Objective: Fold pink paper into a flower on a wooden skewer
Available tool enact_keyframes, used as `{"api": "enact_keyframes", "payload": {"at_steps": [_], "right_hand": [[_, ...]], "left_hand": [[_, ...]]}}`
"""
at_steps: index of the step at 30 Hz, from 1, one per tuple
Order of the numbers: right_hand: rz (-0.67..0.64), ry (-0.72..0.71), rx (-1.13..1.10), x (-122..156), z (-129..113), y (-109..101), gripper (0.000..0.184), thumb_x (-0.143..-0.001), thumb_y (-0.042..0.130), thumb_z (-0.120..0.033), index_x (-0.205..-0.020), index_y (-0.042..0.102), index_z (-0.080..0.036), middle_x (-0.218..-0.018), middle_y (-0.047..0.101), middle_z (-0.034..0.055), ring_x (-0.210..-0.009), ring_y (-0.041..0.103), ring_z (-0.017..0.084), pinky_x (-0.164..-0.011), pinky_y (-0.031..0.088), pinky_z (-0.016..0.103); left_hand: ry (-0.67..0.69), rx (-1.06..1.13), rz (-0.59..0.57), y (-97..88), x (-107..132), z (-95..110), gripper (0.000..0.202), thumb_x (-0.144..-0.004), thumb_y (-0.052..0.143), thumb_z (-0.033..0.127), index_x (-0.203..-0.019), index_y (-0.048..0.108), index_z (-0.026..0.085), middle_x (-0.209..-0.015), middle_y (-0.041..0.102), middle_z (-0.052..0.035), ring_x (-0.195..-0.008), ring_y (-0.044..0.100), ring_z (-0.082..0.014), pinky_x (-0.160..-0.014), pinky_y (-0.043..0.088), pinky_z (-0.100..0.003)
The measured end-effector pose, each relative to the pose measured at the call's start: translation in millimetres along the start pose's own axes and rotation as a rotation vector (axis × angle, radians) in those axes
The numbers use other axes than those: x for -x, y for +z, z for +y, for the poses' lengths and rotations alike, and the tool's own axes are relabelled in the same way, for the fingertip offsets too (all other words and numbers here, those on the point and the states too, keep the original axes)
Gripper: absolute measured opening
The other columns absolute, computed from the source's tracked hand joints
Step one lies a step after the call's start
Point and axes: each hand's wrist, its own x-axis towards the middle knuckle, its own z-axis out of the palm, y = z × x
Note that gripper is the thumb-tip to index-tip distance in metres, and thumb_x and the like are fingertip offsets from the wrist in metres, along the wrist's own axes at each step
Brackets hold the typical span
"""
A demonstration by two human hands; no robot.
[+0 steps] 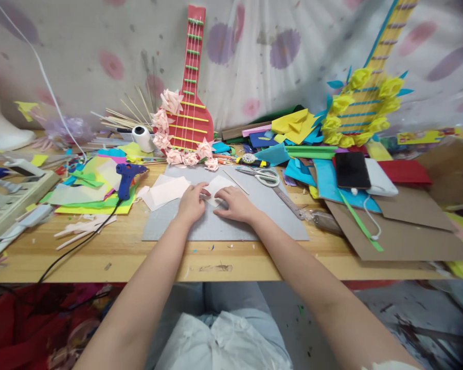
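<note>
A small pale paper piece (220,183) lies on the grey mat (165,226) in front of me. My left hand (193,203) holds its left side with curled fingers. From the other side, my right hand (236,204) bends its fingers over the paper and presses it, thumb lower down. Part of the paper is hidden under the fingers. Beside my left hand are more pale pink paper sheets (165,191). A thin stick (236,182) lies just beyond my right hand, with grey-handled scissors (268,177) and a metal ruler (289,203) to its right.
A red paper guitar (193,121) with pink flowers and a yellow one (357,110) stand at the back. On the left are a blue glue gun (125,180), coloured paper (96,185) and a power strip (19,200). Cardboard (401,231) and a phone (352,170) lie right.
</note>
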Motion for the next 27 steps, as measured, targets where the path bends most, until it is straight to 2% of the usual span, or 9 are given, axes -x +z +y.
{"api": "enact_keyframes", "payload": {"at_steps": [4,7,12,15,18,22,27], "right_hand": [[0.028,0.055,0.067,-2,2,10,0.019,-0.073,0.052,-0.019,-0.091,0.055,-0.018,-0.091,0.058,0.0063,-0.088,0.047,0.019,-0.079,0.034,0.031],[0.058,0.078,0.079,-5,4,15,0.017,-0.075,0.046,-0.012,-0.088,0.057,-0.018,-0.086,0.059,0.0059,-0.084,0.048,0.018,-0.076,0.035,0.030],[0.134,0.087,-0.007,-3,5,21,0.012,-0.081,0.048,-0.025,-0.082,0.059,-0.019,-0.085,0.059,0.0053,-0.086,0.047,0.018,-0.079,0.034,0.030],[0.155,0.156,-0.116,-4,11,25,0.013,-0.079,0.052,-0.030,-0.080,0.060,-0.019,-0.089,0.058,0.0045,-0.089,0.047,0.017,-0.082,0.034,0.030],[0.155,0.247,-0.198,-8,15,28,0.013,-0.077,0.054,-0.030,-0.078,0.061,-0.020,-0.089,0.058,0.0038,-0.088,0.047,0.015,-0.081,0.035,0.030],[0.162,0.368,-0.200,-13,13,29,0.012,-0.074,0.055,-0.029,-0.071,0.060,-0.019,-0.083,0.056,0.0031,-0.082,0.048,0.015,-0.076,0.036,0.029],[0.202,0.433,-0.161,-15,9,31,0.012,-0.069,0.058,-0.029,-0.065,0.057,-0.018,-0.078,0.053,0.0028,-0.077,0.047,0.015,-0.072,0.037,0.028]], "left_hand": [[-0.018,-0.023,-0.013,2.0,0,0,0.057,-0.057,0.039,-0.004,-0.105,0.052,0.023,-0.082,0.065,-0.0001,-0.091,0.049,-0.0209,-0.081,0.042,-0.034],[-0.022,-0.032,-0.001,3.1,0,-1,0.055,-0.058,0.041,-0.003,-0.105,0.052,0.023,-0.082,0.065,-0.0005,-0.091,0.049,-0.0215,-0.079,0.042,-0.034],[-0.006,-0.050,0.002,3.2,0,0,0.052,-0.059,0.043,-0.001,-0.104,0.053,0.023,-0.075,0.063,-0.0011,-0.087,0.050,-0.0216,-0.076,0.042,-0.033],[-0.031,-0.060,0.007,3.2,0,2,0.050,-0.059,0.042,-0.001,-0.101,0.054,0.023,-0.071,0.063,-0.0007,-0.084,0.050,-0.0218,-0.075,0.042,-0.033],[-0.071,-0.066,0.018,2.9,0,3,0.048,-0.060,0.043,0.000,-0.100,0.054,0.023,-0.070,0.063,-0.0008,-0.084,0.050,-0.0217,-0.072,0.042,-0.033],[-0.082,-0.093,0.031,3.6,0,6,0.040,-0.064,0.048,0.008,-0.101,0.053,0.023,-0.071,0.062,-0.0018,-0.083,0.050,-0.0217,-0.072,0.041,-0.032],[-0.101,-0.128,0.054,8.2,-1,7,0.036,-0.069,0.052,0.018,-0.104,0.052,0.022,-0.070,0.061,-0.0024,-0.082,0.050,-0.0221,-0.068,0.039,-0.032]]}}
